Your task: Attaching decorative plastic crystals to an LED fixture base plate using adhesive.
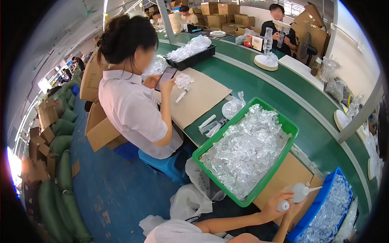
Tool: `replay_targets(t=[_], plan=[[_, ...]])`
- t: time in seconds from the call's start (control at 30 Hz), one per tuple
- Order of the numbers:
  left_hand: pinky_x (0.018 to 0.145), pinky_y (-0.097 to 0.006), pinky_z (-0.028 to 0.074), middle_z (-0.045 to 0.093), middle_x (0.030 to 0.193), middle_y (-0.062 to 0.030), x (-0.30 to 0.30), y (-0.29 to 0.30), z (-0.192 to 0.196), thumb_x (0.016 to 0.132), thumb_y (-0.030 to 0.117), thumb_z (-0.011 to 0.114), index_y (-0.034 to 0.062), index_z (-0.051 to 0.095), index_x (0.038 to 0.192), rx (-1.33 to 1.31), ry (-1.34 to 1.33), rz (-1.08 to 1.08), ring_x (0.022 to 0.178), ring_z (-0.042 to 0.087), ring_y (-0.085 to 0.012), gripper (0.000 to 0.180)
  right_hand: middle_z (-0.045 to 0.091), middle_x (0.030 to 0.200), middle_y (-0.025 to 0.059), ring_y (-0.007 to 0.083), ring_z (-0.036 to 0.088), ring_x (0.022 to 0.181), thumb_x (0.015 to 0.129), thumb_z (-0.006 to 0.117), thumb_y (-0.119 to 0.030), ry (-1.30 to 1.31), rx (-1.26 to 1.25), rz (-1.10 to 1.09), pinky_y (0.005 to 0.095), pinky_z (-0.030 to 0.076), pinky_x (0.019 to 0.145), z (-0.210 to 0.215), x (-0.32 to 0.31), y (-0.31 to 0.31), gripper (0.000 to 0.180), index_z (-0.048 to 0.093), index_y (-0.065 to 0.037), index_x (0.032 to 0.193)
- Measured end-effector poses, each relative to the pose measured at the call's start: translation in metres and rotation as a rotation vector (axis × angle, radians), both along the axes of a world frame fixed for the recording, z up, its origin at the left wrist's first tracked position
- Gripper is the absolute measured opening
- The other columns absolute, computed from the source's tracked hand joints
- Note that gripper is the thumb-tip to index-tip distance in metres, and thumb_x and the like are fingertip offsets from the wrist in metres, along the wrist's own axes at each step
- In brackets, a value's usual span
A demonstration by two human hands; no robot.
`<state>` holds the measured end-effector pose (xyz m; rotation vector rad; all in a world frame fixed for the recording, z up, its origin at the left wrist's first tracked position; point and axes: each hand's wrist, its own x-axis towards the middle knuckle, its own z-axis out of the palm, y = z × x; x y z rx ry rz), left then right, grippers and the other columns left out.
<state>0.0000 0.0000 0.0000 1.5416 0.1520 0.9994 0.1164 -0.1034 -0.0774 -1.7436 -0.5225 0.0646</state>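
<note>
Over the brown cardboard at the lower right, my two hands are close together. My left hand (272, 207) is closed on a small white cylindrical piece (283, 206) with a hole in its end. A translucent white squeeze bottle (300, 192) with a long thin nozzle lies just beyond, its tip toward the right. My right hand (295, 208) is closed on this bottle from below, its fingers partly hidden. A green tray (197, 154) heaped with clear plastic pieces (247, 148) stands ahead and left of my hands. Right beside them, a blue bin (292, 236) holds more small clear pieces.
To the left a person (133, 97) sits on a blue stool (162, 166), holding a phone (165, 77). Beyond the green tray runs a green conveyor (259, 87). Across it another person (279, 32) holds a clear stacked piece. White bags (190, 202) lie below the tray.
</note>
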Motion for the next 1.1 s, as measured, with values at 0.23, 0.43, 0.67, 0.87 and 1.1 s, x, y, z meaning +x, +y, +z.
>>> replay_targets(t=[0.23, 0.43, 0.67, 0.87, 1.1], plan=[[0.099, -0.038, 0.042, 0.053, 0.129, -0.0135, 0.021, 0.005, 0.007, 0.078, 0.007, 0.071, 0.0029, 0.059, 0.114, -0.003, -0.016, -0.026, 0.122, 0.049, -0.0299, 0.039, 0.039, 0.138, 0.0197, 0.0262, 0.038, 0.128, 0.080, 0.068, -0.015, 0.053, 0.057, 0.008, 0.0387, 0.030, 0.106, 0.031, -0.017, -0.013, 0.077, 0.024, -0.001, 0.142], [0.102, -0.039, 0.039, 0.053, 0.130, -0.0147, 0.036, 0.005, -0.004, 0.076, 0.006, 0.073, 0.0028, 0.058, 0.115, -0.021, -0.064, -0.079, 0.128, 0.044, -0.0305, 0.041, 0.043, 0.136, 0.0200, 0.0260, 0.039, 0.129, 0.084, 0.063, -0.012, 0.035, 0.444, 0.163, 0.0361, 0.029, 0.107, 0.105, -0.010, 0.000, 0.062, 0.033, 0.000, 0.137], [0.103, -0.039, 0.038, 0.054, 0.129, -0.0150, 0.044, 0.001, -0.019, 0.074, 0.001, 0.072, 0.0023, 0.060, 0.113, -0.029, -0.006, -0.061, 0.126, 0.046, -0.0298, 0.041, 0.058, 0.100, 0.0088, 0.0154, 0.056, 0.094, 0.086, 0.064, -0.008, 0.071, 0.326, -0.131, 0.0267, 0.044, 0.083, 0.086, -0.008, 0.039, 0.027, 0.051, 0.000, 0.109], [0.100, -0.037, 0.041, 0.055, 0.128, -0.0150, 0.044, 0.003, -0.027, 0.074, -0.001, 0.072, 0.0013, 0.060, 0.114, -0.103, 0.038, -0.088, 0.123, 0.049, -0.0286, 0.042, 0.054, 0.098, 0.0078, 0.0170, 0.056, 0.091, 0.076, 0.072, 0.001, -0.085, 0.214, -0.212, 0.0287, 0.045, 0.084, 0.077, -0.013, 0.041, 0.031, 0.050, -0.003, 0.096], [0.098, -0.034, 0.043, 0.056, 0.126, -0.0149, 0.042, 0.006, -0.025, 0.074, -0.001, 0.072, 0.0010, 0.060, 0.113, -0.098, 0.050, -0.130, 0.120, 0.053, -0.0264, 0.041, 0.058, 0.097, 0.0092, 0.0167, 0.057, 0.092, 0.072, 0.074, 0.003, -0.006, 0.286, -0.228, 0.0299, 0.046, 0.085, 0.074, -0.011, 0.035, 0.031, 0.052, -0.002, 0.093]])
